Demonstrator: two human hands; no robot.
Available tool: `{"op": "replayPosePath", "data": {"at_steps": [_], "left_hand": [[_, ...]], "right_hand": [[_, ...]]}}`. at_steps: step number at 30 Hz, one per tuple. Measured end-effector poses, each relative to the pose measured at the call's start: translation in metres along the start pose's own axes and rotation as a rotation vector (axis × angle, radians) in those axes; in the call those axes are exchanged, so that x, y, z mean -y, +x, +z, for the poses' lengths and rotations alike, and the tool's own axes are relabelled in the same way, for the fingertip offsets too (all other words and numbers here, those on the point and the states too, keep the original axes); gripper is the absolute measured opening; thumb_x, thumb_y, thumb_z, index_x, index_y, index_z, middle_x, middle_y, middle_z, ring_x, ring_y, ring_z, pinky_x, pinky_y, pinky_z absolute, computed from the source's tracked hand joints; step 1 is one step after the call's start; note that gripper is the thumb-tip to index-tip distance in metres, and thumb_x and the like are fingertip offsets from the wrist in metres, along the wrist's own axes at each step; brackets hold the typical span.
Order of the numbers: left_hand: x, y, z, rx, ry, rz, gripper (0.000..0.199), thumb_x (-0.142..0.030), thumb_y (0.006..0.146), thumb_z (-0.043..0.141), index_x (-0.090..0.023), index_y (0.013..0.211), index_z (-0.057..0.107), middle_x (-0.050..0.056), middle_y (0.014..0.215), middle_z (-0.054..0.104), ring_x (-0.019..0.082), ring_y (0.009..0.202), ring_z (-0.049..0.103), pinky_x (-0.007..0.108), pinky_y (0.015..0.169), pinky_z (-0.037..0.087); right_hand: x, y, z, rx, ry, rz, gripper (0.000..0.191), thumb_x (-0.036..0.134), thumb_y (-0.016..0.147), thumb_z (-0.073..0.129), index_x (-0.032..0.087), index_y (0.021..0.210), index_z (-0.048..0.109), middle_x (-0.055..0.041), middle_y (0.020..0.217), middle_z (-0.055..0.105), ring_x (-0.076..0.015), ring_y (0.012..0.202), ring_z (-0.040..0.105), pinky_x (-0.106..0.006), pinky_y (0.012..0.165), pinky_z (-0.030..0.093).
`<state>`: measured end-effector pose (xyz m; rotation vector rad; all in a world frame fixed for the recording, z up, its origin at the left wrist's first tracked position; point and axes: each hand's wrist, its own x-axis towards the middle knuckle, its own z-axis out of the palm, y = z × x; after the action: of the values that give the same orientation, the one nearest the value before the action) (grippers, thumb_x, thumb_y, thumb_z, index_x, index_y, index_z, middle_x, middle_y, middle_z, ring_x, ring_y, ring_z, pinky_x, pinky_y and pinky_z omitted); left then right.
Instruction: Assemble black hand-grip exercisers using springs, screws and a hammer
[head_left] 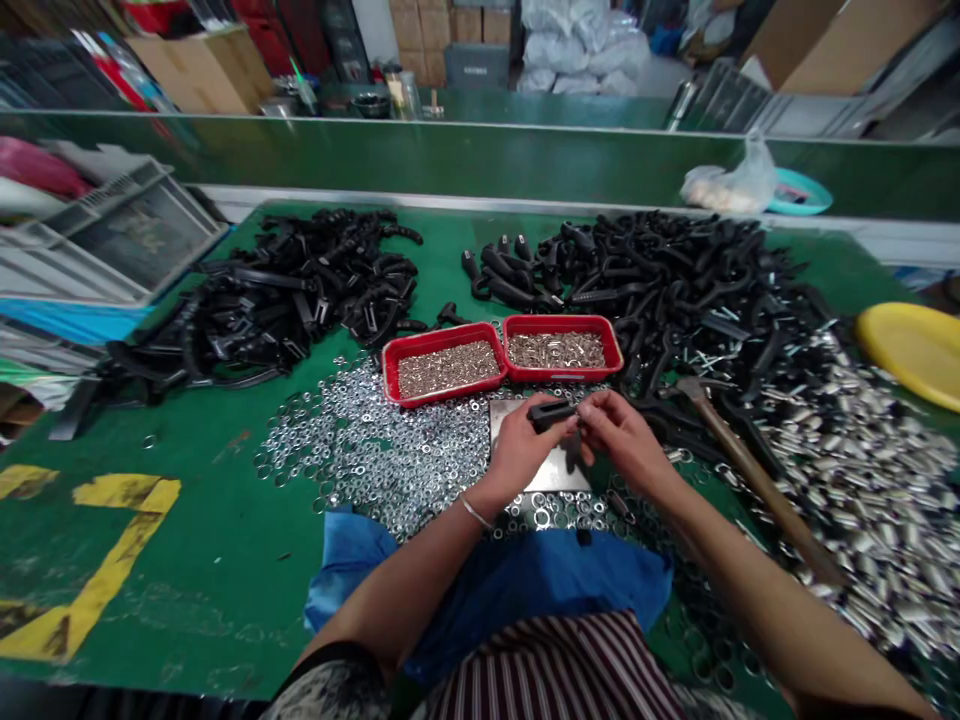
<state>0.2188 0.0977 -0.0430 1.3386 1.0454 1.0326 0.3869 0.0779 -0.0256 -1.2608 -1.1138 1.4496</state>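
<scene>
My left hand (pixel 523 447) is closed around a black plastic handle (pixel 551 411), held level above a flat metal plate (pixel 553 470). At the handle's right end, my right hand (pixel 616 432) pinches with thumb and fingertips; whatever small piece it grips is too small to make out. Just beyond my hands stand two red trays of small metal parts, the left tray (pixel 442 396) and the right tray (pixel 562 375). Loose metal rings (pixel 375 440) spread over the table to the left of the plate and around its near side.
Black handles lie heaped in a left pile (pixel 300 290) and a right pile (pixel 675 270). A hammer (pixel 757 475) lies right of my hands, beside many shiny metal sleeves (pixel 877 470). A yellow dish (pixel 915 350) is at far right, a grey crate (pixel 142 235) at far left.
</scene>
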Motion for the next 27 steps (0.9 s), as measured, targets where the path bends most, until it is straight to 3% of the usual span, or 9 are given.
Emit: {"op": "replayPosePath", "data": {"at_steps": [3,6,8,10,13,15,18,22,27], "left_hand": [[-0.001,0.002,-0.004,-0.105,0.081,0.041,0.015,-0.027,0.082,0.075,-0.023,0.093,0.066,0.003,0.088,0.073,0.021,0.087,0.071,0.037,0.083,0.057],[-0.004,0.005,-0.009,-0.167,-0.075,0.022,0.015,-0.028,0.084,0.074,-0.022,0.092,0.063,0.004,0.087,0.073,0.021,0.083,0.072,0.036,0.079,0.058],[-0.006,0.005,-0.010,-0.190,-0.097,0.040,0.015,-0.028,0.084,0.074,-0.022,0.092,0.062,0.004,0.087,0.074,0.020,0.083,0.072,0.035,0.079,0.058],[-0.006,0.002,-0.009,-0.156,-0.012,0.101,0.013,-0.025,0.083,0.075,-0.022,0.092,0.065,0.004,0.089,0.074,0.020,0.087,0.071,0.036,0.083,0.056],[-0.007,-0.002,-0.005,-0.029,0.094,0.175,0.012,-0.022,0.082,0.075,-0.022,0.092,0.070,0.004,0.095,0.074,0.020,0.094,0.069,0.037,0.090,0.054],[-0.007,-0.002,-0.004,-0.038,0.036,0.144,0.015,-0.026,0.082,0.076,-0.021,0.095,0.071,0.004,0.096,0.075,0.020,0.091,0.069,0.035,0.088,0.054],[-0.006,0.003,-0.006,-0.137,-0.170,0.008,0.025,-0.036,0.081,0.077,-0.019,0.099,0.071,0.004,0.089,0.074,0.016,0.077,0.069,0.030,0.074,0.056],[-0.004,0.008,-0.006,-0.060,-0.347,-0.180,0.034,-0.039,0.079,0.079,-0.018,0.106,0.074,0.005,0.083,0.074,0.016,0.072,0.070,0.026,0.064,0.055],[0.002,0.004,0.001,0.054,-0.449,-0.256,0.038,-0.036,0.077,0.081,-0.015,0.108,0.075,0.007,0.086,0.076,0.016,0.074,0.071,0.030,0.074,0.058]], "right_hand": [[0.004,0.005,-0.014,-0.040,-0.090,0.022,0.034,0.057,0.089,0.064,0.024,0.091,0.053,0.0025,0.075,0.059,-0.0120,0.053,0.052,-0.028,0.052,0.046],[0.015,0.005,-0.035,-0.257,-0.486,-0.118,0.036,0.058,0.087,0.064,0.024,0.098,0.061,-0.0052,0.093,0.064,-0.0199,0.078,0.061,-0.036,0.070,0.053],[0.023,0.001,-0.036,-0.317,-0.634,-0.185,0.040,0.059,0.086,0.066,0.024,0.105,0.065,-0.0092,0.105,0.065,-0.0241,0.093,0.060,-0.039,0.079,0.052],[0.027,-0.005,-0.025,-0.203,-0.464,-0.087,0.043,0.063,0.089,0.061,0.023,0.106,0.064,-0.0082,0.096,0.065,-0.0217,0.084,0.059,-0.037,0.074,0.052],[0.022,-0.008,-0.004,0.049,0.031,0.153,0.043,0.063,0.087,0.065,0.021,0.086,0.058,0.0014,0.068,0.053,-0.0116,0.057,0.045,-0.027,0.054,0.044],[0.015,-0.007,0.000,0.019,0.219,0.156,0.041,0.055,0.081,0.076,0.020,0.081,0.056,0.0048,0.065,0.048,-0.0082,0.054,0.039,-0.023,0.050,0.038],[0.006,-0.005,-0.011,-0.153,0.240,0.044,0.033,0.042,0.078,0.084,0.021,0.088,0.060,0.0046,0.069,0.054,-0.0081,0.059,0.047,-0.021,0.055,0.041],[0.005,-0.007,-0.017,-0.077,0.201,0.039,0.031,0.039,0.077,0.085,0.022,0.091,0.062,0.0023,0.071,0.063,-0.0108,0.062,0.055,-0.024,0.058,0.046],[0.007,-0.008,0.001,-0.059,0.244,0.031,0.034,0.040,0.075,0.086,0.021,0.085,0.060,0.0021,0.069,0.064,-0.0110,0.059,0.056,-0.023,0.053,0.045]]}}
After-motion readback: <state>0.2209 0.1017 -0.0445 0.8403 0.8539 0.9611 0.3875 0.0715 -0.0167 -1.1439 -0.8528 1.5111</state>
